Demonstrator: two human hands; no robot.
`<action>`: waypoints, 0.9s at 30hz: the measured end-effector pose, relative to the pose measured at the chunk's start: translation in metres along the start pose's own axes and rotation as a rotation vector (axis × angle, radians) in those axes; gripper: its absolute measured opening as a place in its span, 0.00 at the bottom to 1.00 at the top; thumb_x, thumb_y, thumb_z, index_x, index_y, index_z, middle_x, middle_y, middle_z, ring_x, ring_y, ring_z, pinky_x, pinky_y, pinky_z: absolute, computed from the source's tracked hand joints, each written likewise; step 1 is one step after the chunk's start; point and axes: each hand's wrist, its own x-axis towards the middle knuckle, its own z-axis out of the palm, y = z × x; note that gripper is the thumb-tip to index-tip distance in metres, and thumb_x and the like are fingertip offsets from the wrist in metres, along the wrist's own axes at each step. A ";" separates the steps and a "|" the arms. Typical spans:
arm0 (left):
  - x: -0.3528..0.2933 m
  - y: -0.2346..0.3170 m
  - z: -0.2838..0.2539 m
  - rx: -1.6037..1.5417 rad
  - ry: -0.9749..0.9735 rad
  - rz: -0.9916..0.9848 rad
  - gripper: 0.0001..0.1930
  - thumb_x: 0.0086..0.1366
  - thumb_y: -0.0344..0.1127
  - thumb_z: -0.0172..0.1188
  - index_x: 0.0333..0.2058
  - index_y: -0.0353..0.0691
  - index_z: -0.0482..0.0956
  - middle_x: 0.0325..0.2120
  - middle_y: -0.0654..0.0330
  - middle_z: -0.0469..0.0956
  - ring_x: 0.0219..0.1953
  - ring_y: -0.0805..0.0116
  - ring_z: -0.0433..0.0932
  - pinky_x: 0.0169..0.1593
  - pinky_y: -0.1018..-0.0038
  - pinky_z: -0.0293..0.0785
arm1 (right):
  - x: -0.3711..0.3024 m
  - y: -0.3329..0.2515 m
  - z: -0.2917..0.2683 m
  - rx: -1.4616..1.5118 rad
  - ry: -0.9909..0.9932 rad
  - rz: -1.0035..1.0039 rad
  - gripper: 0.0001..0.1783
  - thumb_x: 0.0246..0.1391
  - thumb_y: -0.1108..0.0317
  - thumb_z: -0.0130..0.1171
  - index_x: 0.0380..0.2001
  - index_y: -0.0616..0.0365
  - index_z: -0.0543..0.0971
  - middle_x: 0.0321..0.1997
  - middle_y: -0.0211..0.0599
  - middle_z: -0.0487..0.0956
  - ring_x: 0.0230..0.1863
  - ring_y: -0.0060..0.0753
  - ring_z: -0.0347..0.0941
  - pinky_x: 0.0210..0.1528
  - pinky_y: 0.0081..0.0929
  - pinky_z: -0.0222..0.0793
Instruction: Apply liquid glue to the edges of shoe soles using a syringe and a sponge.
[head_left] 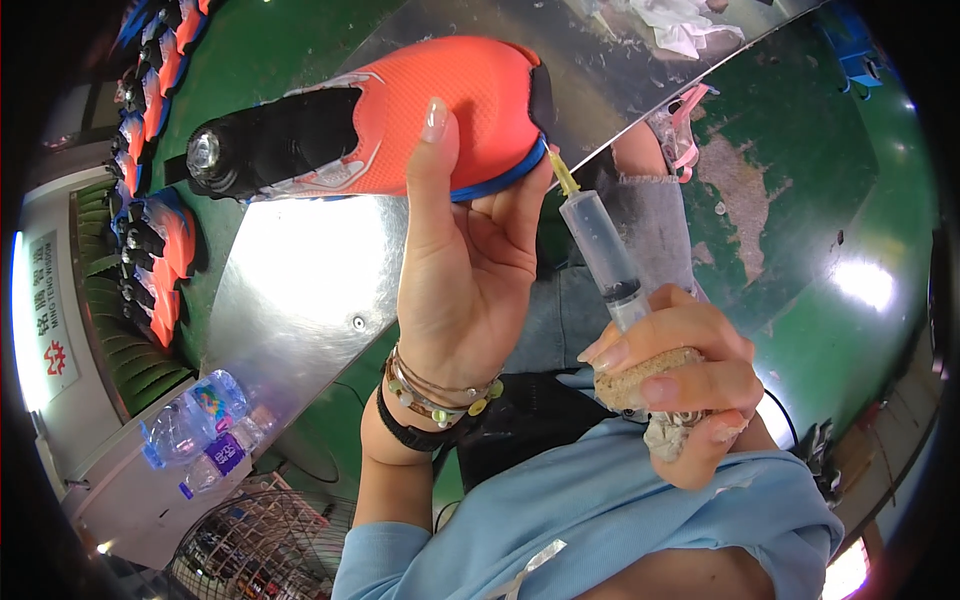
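Two hands (pixel 465 270) (pixel 697 380) hold one orange shoe (pixel 460 115) and one syringe (pixel 602 245).

On the pale wall sign (pixel 50 300) at the left, dark Chinese characters and a smaller line of Latin capitals run sideways, with a red gear-like emblem (pixel 56 357) below them. The purple label (pixel 226 453) on a clear plastic bottle (pixel 203 474) bears whitish lettering, too small to read; the multicoloured label (pixel 211 401) nearby is likewise illegible.
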 end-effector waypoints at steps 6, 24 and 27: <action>0.031 0.030 -0.011 0.170 0.021 0.088 0.23 0.57 0.43 0.56 0.47 0.33 0.66 0.49 0.53 0.67 0.52 0.57 0.66 0.48 0.76 0.71 | 0.009 -0.001 -0.017 -0.003 0.164 -0.099 0.24 0.60 0.53 0.33 0.34 0.64 0.70 0.27 0.46 0.74 0.25 0.36 0.72 0.22 0.28 0.66; 0.224 0.226 -0.049 0.399 -0.122 0.085 0.29 0.64 0.45 0.41 0.52 0.22 0.55 0.55 0.45 0.57 0.58 0.57 0.57 0.61 0.68 0.53 | 0.077 0.105 -0.117 0.084 0.354 0.201 0.22 0.60 0.60 0.31 0.42 0.68 0.68 0.37 0.50 0.72 0.34 0.37 0.72 0.39 0.29 0.68; 0.274 0.190 -0.006 0.480 -0.246 -0.167 0.33 0.64 0.51 0.38 0.52 0.21 0.53 0.55 0.43 0.57 0.58 0.55 0.57 0.61 0.66 0.52 | 0.072 0.103 -0.114 0.094 0.400 0.248 0.23 0.60 0.58 0.30 0.41 0.68 0.68 0.36 0.52 0.72 0.33 0.40 0.72 0.37 0.31 0.69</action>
